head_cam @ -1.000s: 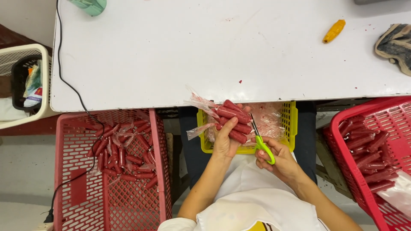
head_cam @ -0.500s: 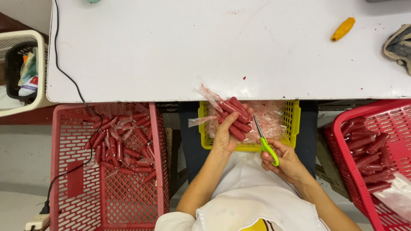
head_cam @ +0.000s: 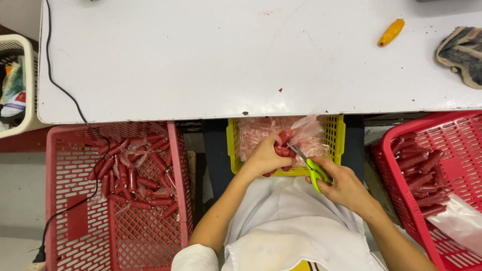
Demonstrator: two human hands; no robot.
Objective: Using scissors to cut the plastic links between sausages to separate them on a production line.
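Observation:
My left hand [head_cam: 264, 158] is closed around a bundle of red sausages [head_cam: 282, 143] in clear plastic wrap, held over the yellow basket [head_cam: 230, 145] on my lap. My right hand [head_cam: 343, 186] grips green-handled scissors [head_cam: 312, 170], whose blades touch the bundle's plastic at its right side. A flap of clear wrap [head_cam: 305, 126] sticks up above the blades. Most of the sausages are hidden under my left fingers.
The yellow basket holds crumpled plastic scraps. A pink crate [head_cam: 60, 216] at the left holds several loose red sausages [head_cam: 133, 173]. At the right, a red crate [head_cam: 396, 200] holds more wrapped sausages. On the white table [head_cam: 201, 60] lie an orange object [head_cam: 391, 31], a cloth [head_cam: 464, 47] and a black cable [head_cam: 70, 98].
My left hand has turned the sausage bundle over and lowered it toward the basket. The scissors moved in from beside the bundle and now meet its plastic wrap.

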